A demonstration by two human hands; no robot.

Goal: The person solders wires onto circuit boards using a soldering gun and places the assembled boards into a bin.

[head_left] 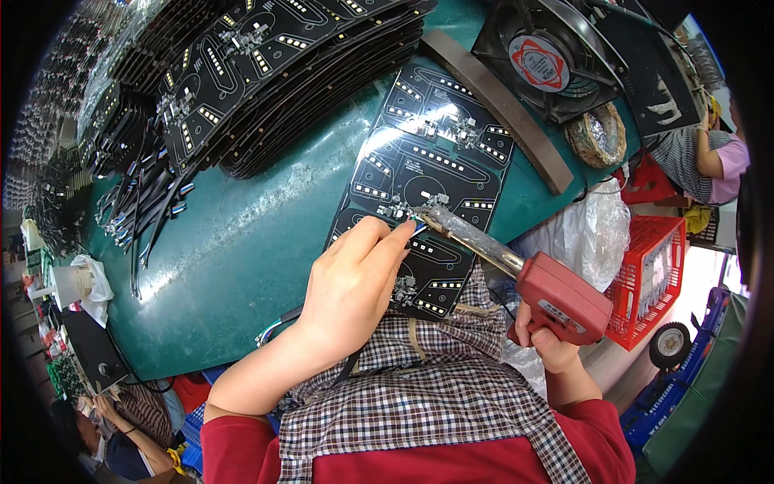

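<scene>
A long black LED circuit board [423,173] lies on the green table [218,266], its near end by my checked apron. Over its middle, my left hand [351,282] pinches thin coloured wires [420,229] between thumb and fingers, their ends close to the board's solder area. My right hand [548,343] is wrapped round the handle of a red soldering gun [564,298]. The gun's tip points left and meets the board area right beside the wire ends; whether it touches them, I cannot tell. A black cable runs from under my left hand towards the table's near edge.
A tall stack of similar boards [322,89] stands at the far left, with a bundle of black cables [149,206] beside it. Far right are a dark curved bar [500,113], a fan [540,63] and a tape-like roll [597,135]. A red basket [645,278] stands right; people sit either side.
</scene>
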